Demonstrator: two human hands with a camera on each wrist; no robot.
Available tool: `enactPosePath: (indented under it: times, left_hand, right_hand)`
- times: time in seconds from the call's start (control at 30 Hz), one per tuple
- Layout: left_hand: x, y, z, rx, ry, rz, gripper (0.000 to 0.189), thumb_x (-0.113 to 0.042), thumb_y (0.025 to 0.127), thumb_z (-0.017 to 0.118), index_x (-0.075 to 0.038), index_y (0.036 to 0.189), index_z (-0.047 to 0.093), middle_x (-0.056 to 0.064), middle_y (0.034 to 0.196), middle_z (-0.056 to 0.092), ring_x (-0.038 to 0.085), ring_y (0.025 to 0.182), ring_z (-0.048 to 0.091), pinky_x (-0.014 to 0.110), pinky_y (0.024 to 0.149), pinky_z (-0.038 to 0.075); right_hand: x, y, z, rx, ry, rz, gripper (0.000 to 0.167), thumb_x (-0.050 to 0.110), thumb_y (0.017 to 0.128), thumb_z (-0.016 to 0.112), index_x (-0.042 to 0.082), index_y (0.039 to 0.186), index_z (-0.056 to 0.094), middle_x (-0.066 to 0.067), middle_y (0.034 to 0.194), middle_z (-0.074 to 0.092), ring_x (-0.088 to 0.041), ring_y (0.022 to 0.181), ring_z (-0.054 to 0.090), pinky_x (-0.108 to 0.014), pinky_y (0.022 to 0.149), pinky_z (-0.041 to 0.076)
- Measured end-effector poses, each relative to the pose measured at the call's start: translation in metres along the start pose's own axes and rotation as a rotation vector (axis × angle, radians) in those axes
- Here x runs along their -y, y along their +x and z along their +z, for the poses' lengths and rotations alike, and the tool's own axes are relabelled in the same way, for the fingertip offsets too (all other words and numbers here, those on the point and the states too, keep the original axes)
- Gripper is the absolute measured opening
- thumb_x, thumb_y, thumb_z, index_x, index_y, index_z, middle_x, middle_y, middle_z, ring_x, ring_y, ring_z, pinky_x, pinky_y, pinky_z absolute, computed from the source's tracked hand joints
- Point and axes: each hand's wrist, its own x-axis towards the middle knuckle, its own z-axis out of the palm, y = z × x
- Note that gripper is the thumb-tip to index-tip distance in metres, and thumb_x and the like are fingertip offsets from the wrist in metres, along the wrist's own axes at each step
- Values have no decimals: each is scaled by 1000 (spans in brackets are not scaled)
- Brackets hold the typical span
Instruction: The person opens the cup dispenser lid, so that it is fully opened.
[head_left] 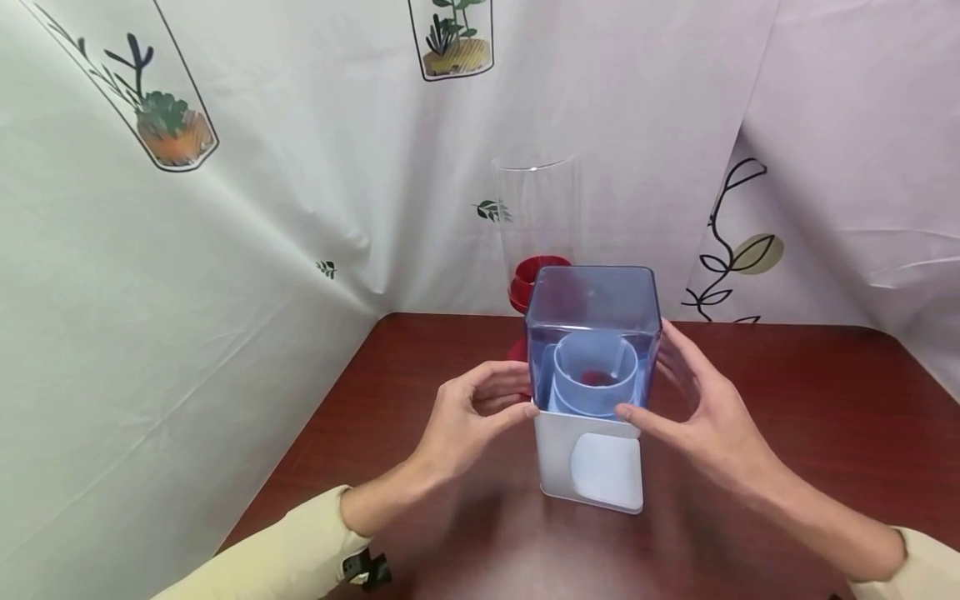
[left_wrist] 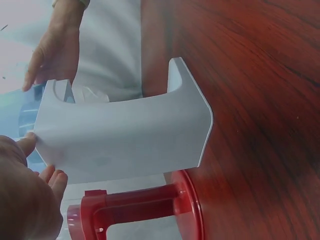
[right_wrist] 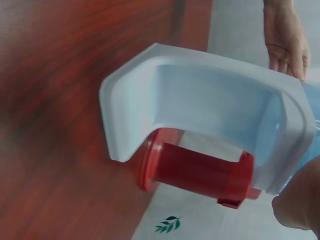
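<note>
A box-shaped dispenser [head_left: 592, 300] has a see-through blue upper part, a blue ring inside it and a white base [left_wrist: 120, 135] with a wide cut-out. It stands upright between my hands; whether its base touches the table I cannot tell. My left hand [head_left: 468, 417] holds its left side near the seam of blue and white, thumb toward the front. On the opposite side my right hand [head_left: 708, 417] grips it at the same height, thumb on the near face and the other fingers partly hidden behind. The right wrist view shows the hollow of the white base [right_wrist: 210, 95].
Behind the dispenser stands a red stand [right_wrist: 200, 170] with a round foot and a tall clear cylinder [head_left: 536, 200] on top, partly hidden in the head view. Both are over a dark red wood-grain table [head_left: 772, 400]. A white printed cloth [head_left: 637, 108] hangs behind and at the sides.
</note>
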Motion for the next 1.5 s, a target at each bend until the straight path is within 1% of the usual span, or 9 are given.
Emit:
enactPosePath:
  times: [0.1,0.3,0.43,0.6,0.77,0.97,1.17,1.33,1.5]
  left_hand:
    - [0,2,-2,4,-13,-20,45,-10,89,87,-16,131,72,2,121,78,22,111,76,39,98,59]
    - [0,5,-5,14,-1,-60,44,-12,91,86,-18,132,71,1,121,76,22,112,74,34,99,58]
    - [0,7,-7,41,5,-62,47,-14,91,86,-19,135,70,1,124,75,22,115,72,35,101,58]
    - [-1,10,-7,67,17,-56,51,-15,91,86,-21,138,66,0,129,72,21,118,70,40,104,56]
    - [-1,12,-5,100,36,-73,61,-17,91,86,-24,146,60,-2,138,68,21,122,67,47,104,57]
    - [-1,17,-1,144,77,-84,73,-22,89,89,-29,152,53,-7,143,64,20,125,65,38,100,59]
    - [3,23,3,180,74,-69,81,-21,88,90,-27,157,48,-5,144,63,23,124,64,39,96,60]
    - [6,27,7,204,71,-78,85,-22,87,90,-30,158,44,-5,143,63,21,124,65,37,91,62]
    - [9,30,9,238,68,-77,89,-25,85,92,-32,159,41,-4,143,61,19,125,63,35,94,61]
  right_hand:
    - [5,7,-2,-6,28,-12,108,2,83,91,25,168,30,-12,157,52,-35,143,50,-10,106,42]
    - [15,20,-7,3,32,-3,107,5,85,90,25,169,27,-11,163,46,-39,146,47,-11,105,42]
    - [21,26,-12,-4,38,-14,106,4,86,89,23,169,27,-12,162,47,-34,147,47,-11,106,43]
    - [26,33,-15,-6,45,-41,103,3,86,88,22,168,30,-11,161,48,-27,145,49,-11,107,43]
    - [30,38,-16,-7,42,-47,99,5,88,87,22,168,32,-9,163,46,-31,147,47,-12,107,43]
    - [39,41,-18,-20,30,-49,94,8,91,83,25,168,32,-5,165,45,-33,150,43,-16,110,42]
    - [44,45,-18,-23,56,-72,88,7,94,80,24,167,34,-5,162,48,-30,151,42,-21,114,43]
    - [47,49,-17,-20,58,-89,83,7,95,79,24,165,39,-4,161,49,-30,151,43,-29,116,44]
    - [46,50,-16,-13,44,-90,75,10,95,79,21,161,46,-4,157,53,-30,143,52,-22,108,49]
